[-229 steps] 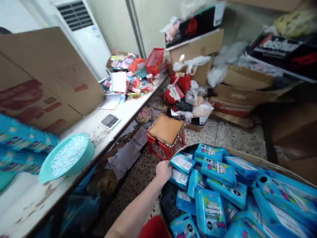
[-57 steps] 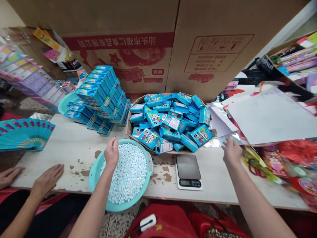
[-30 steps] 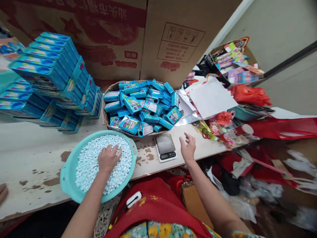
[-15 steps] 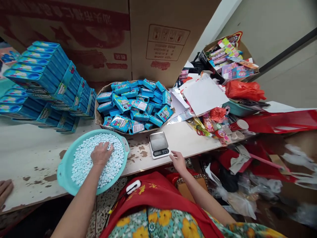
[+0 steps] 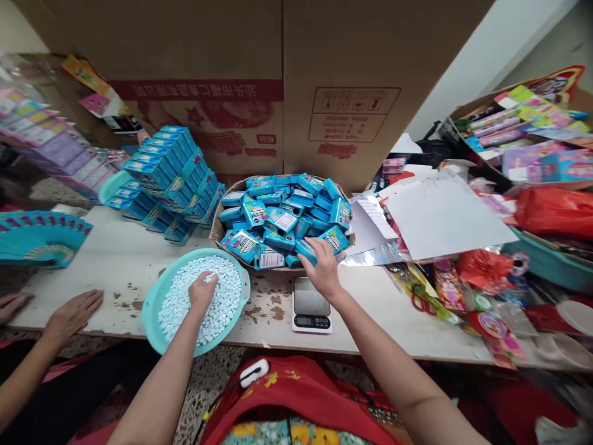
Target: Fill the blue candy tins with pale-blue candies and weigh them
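Note:
My left hand is in a turquoise basin, its fingers closed on a few small pale candies. More pale blue and white candies fill the basin around it. My right hand is at the front rim of a cardboard tray heaped with small blue candy boxes. Its thumb and fingers are around the end of one blue candy box. Below that hand stands a small digital scale with a bare metal plate.
Stacked blue boxes stand at the left, before a large carton. A co-worker's hand rests on the table at the left. White paper and mixed packets lie at the right, near a red plastic bag.
My right hand has gone from beside the scale up to the heaped blue boxes. In the basin, my left hand's fingers have closed on candies. The view has turned left.

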